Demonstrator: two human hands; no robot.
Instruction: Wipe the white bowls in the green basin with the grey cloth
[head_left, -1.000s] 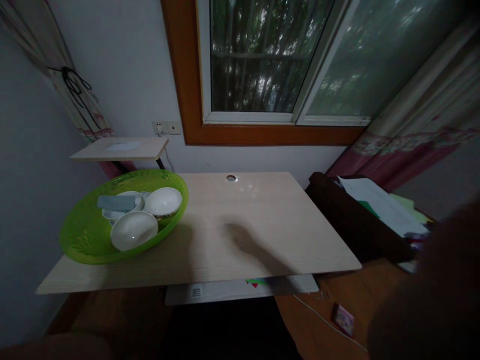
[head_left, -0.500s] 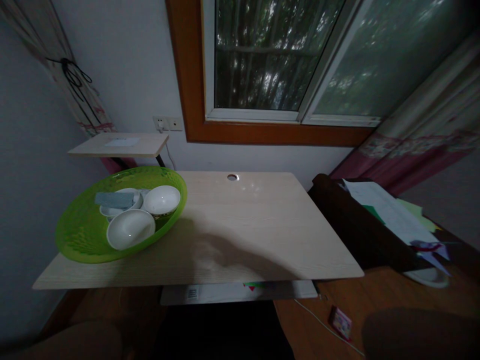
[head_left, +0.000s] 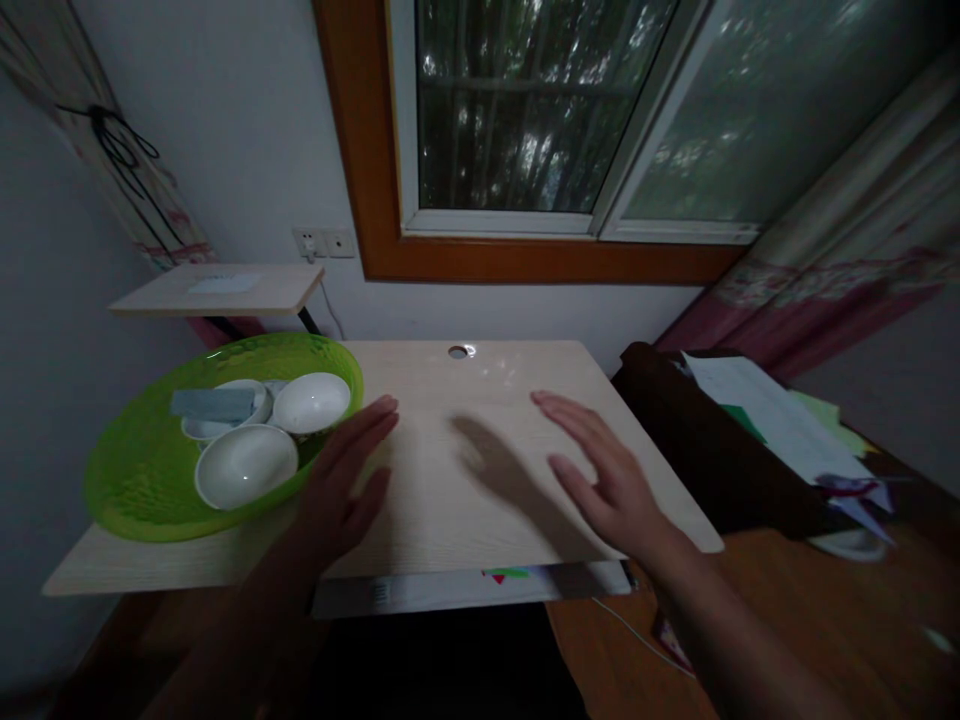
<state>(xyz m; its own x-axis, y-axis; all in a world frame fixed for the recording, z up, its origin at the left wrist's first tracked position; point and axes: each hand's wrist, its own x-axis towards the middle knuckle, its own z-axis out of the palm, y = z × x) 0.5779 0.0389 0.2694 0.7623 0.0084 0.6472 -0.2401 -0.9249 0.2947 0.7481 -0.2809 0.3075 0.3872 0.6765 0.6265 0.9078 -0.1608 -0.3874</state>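
My left hand [head_left: 343, 487] is held out with fingers extended and thumb apart, just right of the green plastic basin [head_left: 142, 480] and holding nothing. From this angle it overlaps the basin's right rim; whether it touches I cannot tell. My right hand [head_left: 600, 478] hovers over the right half of the table [head_left: 465, 510], fingers stretched and thumb apart, also with nothing in it. Inside the basin sit a white bowl [head_left: 246, 466] at the front, another white bowl [head_left: 312, 402] at the right, and a third bowl [head_left: 202, 430] behind, with a grey-blue cloth [head_left: 214, 404] lying across it.
A small raised shelf [head_left: 225, 290] stands behind the basin, near a wall socket [head_left: 322, 243]. Right of the table, papers [head_left: 780, 410] lie on a dark brown surface [head_left: 675, 440]. A white cable [head_left: 645, 640] runs over the wooden floor. A window [head_left: 547, 110] is ahead.
Both my hands have risen from the bottom corners into view over the table, open. The whole scene has shifted slightly left; the basin and bowls keep their places on the table.
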